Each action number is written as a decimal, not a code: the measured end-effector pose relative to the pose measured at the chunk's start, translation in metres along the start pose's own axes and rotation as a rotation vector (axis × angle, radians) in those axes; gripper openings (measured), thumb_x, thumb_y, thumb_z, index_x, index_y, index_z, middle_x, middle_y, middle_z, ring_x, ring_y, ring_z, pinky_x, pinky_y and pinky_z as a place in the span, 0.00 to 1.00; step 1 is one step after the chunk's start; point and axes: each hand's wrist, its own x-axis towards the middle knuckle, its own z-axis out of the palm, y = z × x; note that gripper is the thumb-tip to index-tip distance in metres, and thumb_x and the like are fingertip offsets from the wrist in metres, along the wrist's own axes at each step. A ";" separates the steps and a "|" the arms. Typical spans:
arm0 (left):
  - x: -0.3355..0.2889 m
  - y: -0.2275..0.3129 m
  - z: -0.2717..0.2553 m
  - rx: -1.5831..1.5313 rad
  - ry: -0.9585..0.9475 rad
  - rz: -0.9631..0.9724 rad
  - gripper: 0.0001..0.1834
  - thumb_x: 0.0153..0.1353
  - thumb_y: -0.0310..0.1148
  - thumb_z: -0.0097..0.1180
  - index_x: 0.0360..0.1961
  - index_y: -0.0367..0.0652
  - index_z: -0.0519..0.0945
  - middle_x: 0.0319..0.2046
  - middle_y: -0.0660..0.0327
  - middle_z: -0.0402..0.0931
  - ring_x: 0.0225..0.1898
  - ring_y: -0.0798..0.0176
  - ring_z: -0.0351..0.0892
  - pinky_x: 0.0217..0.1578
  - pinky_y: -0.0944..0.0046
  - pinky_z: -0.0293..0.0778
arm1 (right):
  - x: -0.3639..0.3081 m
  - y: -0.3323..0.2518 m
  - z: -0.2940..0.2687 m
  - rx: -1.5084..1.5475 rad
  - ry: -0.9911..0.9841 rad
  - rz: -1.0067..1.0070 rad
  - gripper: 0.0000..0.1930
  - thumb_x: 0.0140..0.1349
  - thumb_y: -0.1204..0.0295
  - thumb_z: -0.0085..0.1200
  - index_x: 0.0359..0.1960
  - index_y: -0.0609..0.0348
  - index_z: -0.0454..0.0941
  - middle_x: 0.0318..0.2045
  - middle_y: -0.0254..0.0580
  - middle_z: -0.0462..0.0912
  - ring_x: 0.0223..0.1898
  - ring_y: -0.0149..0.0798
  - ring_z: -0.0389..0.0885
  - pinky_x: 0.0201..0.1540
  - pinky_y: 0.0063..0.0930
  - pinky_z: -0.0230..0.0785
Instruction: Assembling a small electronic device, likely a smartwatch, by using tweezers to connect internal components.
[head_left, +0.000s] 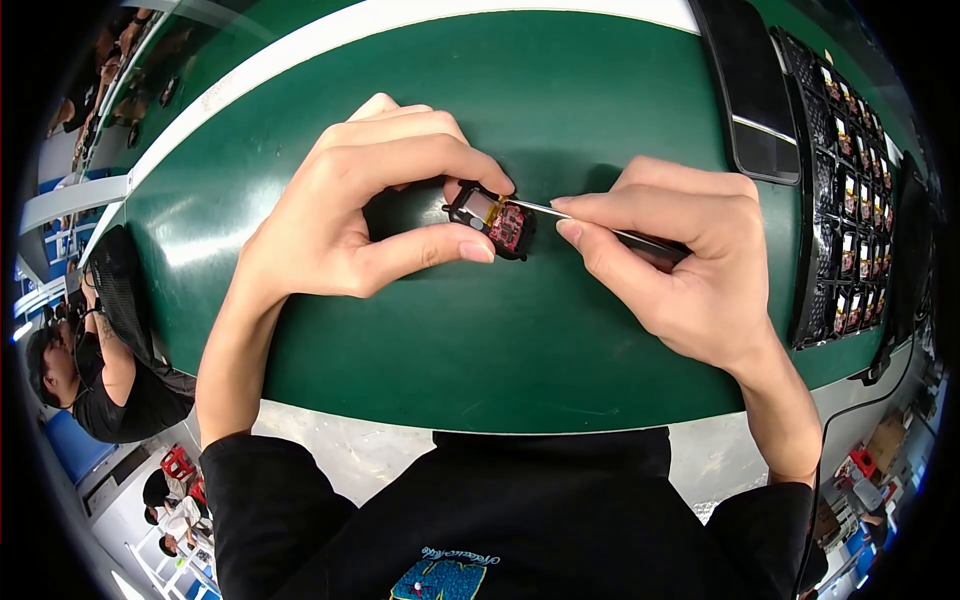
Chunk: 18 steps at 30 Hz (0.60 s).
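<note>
Between the thumb and fingers of my left hand [370,195] is a small black device housing [519,240], held just above the green tabletop. Its inside faces up, showing a red circuit board [508,226], a silvery rectangular part [480,205] and a bit of yellow-orange film. My right hand [680,250] pinches slim metal tweezers [537,207] and points them leftward. Their tip meets the upper edge of the housing, near the orange film and my left index fingertip. Whether the tip grips anything is too small to tell.
A black tray [812,200] at the right holds several similar small units in rows. A flat black panel [765,100] lies beside it at the far right of the green table [480,350]. A black cable runs down by my right arm. Another person [110,370] sits at the left.
</note>
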 end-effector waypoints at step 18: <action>0.001 0.002 0.000 0.020 0.074 0.012 0.28 0.53 0.39 0.86 0.56 0.45 0.91 0.34 0.67 0.83 0.38 0.65 0.83 0.46 0.60 0.65 | 0.004 -0.010 -0.008 0.024 0.098 0.079 0.08 0.70 0.81 0.70 0.49 0.64 0.89 0.31 0.35 0.85 0.24 0.21 0.72 0.26 0.21 0.61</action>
